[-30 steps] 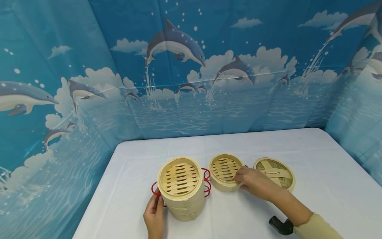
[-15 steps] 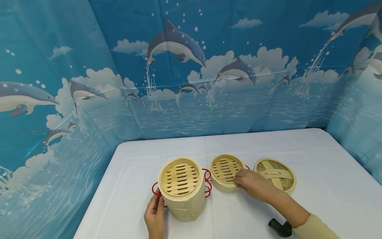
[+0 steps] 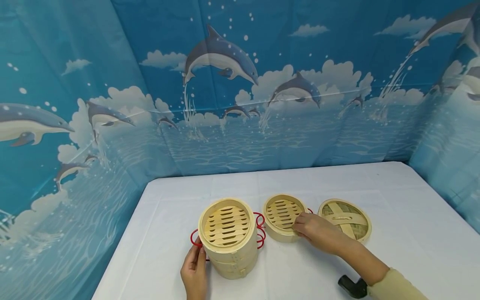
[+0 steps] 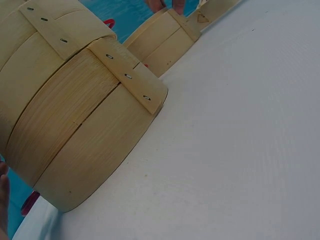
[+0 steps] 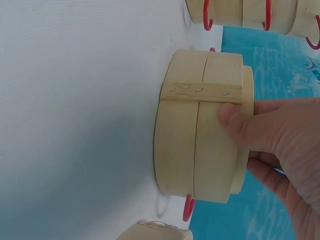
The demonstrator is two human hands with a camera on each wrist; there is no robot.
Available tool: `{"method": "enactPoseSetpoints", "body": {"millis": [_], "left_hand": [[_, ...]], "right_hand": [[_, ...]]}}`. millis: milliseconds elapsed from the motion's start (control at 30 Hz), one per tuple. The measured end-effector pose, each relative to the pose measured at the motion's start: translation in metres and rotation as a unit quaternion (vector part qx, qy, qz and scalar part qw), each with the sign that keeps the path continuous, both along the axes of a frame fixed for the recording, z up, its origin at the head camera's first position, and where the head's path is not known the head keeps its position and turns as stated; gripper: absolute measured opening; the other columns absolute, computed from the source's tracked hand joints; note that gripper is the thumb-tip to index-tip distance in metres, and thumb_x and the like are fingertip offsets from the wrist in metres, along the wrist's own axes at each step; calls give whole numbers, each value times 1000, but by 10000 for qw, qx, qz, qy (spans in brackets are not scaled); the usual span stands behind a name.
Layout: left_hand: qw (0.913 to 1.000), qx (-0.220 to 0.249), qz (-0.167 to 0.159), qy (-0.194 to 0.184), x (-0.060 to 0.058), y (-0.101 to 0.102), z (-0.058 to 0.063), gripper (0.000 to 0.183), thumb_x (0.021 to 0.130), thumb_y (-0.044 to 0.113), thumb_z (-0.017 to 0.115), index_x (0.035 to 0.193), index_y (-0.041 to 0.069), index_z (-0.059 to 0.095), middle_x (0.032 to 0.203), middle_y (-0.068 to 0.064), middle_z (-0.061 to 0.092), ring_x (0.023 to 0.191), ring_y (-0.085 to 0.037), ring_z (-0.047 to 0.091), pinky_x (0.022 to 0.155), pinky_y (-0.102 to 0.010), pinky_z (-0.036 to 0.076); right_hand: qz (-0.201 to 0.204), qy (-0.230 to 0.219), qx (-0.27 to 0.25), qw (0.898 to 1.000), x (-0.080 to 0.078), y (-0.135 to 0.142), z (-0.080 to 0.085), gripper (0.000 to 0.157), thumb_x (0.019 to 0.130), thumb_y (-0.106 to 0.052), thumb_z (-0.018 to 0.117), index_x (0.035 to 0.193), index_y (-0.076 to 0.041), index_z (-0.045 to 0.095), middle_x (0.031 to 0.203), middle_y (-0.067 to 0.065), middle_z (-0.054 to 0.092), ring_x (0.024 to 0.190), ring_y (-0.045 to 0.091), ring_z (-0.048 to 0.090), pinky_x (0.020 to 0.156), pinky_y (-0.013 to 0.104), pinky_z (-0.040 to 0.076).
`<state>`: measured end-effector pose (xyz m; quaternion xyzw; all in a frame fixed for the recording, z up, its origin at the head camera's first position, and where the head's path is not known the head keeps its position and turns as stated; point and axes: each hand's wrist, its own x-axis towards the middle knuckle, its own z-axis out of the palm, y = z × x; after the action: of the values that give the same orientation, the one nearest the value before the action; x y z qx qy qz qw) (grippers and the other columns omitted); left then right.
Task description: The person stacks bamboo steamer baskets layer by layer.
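- My right hand (image 3: 318, 231) grips the single steamer tray (image 3: 283, 216): the thumb (image 5: 240, 122) presses on its outer wall and the fingers hook over the rim onto the slats.
- That tray sits flat on the bench (image 3: 393, 233), between the stack (image 3: 228, 237) and the lid (image 3: 346, 218); it looks just beside both, though I cannot tell whether it touches either.
- My left hand (image 3: 194, 271) rests against the near left side of the stack, by a red wire handle (image 3: 193, 238). The fingers look loosely curled along the wall, and I cannot tell whether they truly clasp it.
- The stack stands upright on the bench; the left wrist view shows at least two tiers with stapled bamboo bands (image 4: 127, 75).
- The lid lies flat, on the right, with its woven face and strap handle up.
- As I judge it, the work is at a middle point: stack, loose tray and lid lie apart in a row, and the tray is gripped but not lifted.
- Nothing lies inside either open tray.
- A dolphin-print sheet (image 3: 240, 83) walls in the bench.
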<state>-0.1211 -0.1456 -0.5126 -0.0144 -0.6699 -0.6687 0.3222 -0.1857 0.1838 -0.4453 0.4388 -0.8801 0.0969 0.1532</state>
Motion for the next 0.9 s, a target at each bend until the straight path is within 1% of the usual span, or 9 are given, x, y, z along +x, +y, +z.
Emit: {"method": "enactPoseSetpoints", "body": {"millis": [167, 400, 467, 633, 800, 900], "left_hand": [[10000, 38, -12, -2, 1, 0, -1, 29, 91, -7, 49, 117, -20, 49, 117, 8, 59, 108, -4, 53, 86, -15, 45], [9995, -162, 155, -229, 0, -1, 0, 29, 92, -3, 51, 117, -16, 52, 117, 6, 58, 108, -4, 54, 83, -15, 47], [9994, -186, 166, -233, 0, -1, 1, 28, 92, -3, 51, 117, -16, 52, 117, 5, 59, 108, -4, 54, 83, -15, 47], [9997, -179, 95, -98, 1, -1, 1, 28, 92, -5, 50, 117, -18, 51, 118, 5, 58, 108, -4, 54, 81, -14, 48], [9998, -154, 84, -93, 0, 0, 0, 28, 92, -5, 50, 117, -18, 51, 117, 8, 58, 108, -4, 53, 82, -14, 48], [9998, -128, 124, -131, 0, 0, 0, 28, 91, -5, 50, 117, -18, 51, 117, 9, 58, 108, -3, 53, 84, -15, 46]], "right_hand": [[33, -45, -1, 10000, -2, -1, 2, 16, 73, 0, 74, 85, -9, 68, 82, -3, 59, 79, 12, 54, 69, 28, 51], [-87, -68, 28, 9999, -7, 0, 15, 19, 72, 1, 75, 87, -6, 68, 81, -2, 58, 77, 14, 54, 67, 30, 52], [-110, -85, 6, 9999, -8, 1, 21, 18, 72, 2, 74, 87, -6, 67, 80, -2, 58, 77, 14, 54, 67, 30, 51], [-159, -90, -86, 9998, -12, 4, 42, 20, 72, 2, 74, 90, -5, 67, 84, 1, 59, 79, 16, 56, 70, 34, 52], [-293, 26, 14, 9996, -13, 4, 64, 21, 73, 1, 74, 91, -4, 66, 85, 3, 60, 81, 18, 57, 73, 37, 53], [-349, 165, 64, 9992, -11, 1, 78, 22, 73, 0, 75, 93, -4, 67, 87, 3, 61, 83, 19, 57, 74, 38, 52]]}}
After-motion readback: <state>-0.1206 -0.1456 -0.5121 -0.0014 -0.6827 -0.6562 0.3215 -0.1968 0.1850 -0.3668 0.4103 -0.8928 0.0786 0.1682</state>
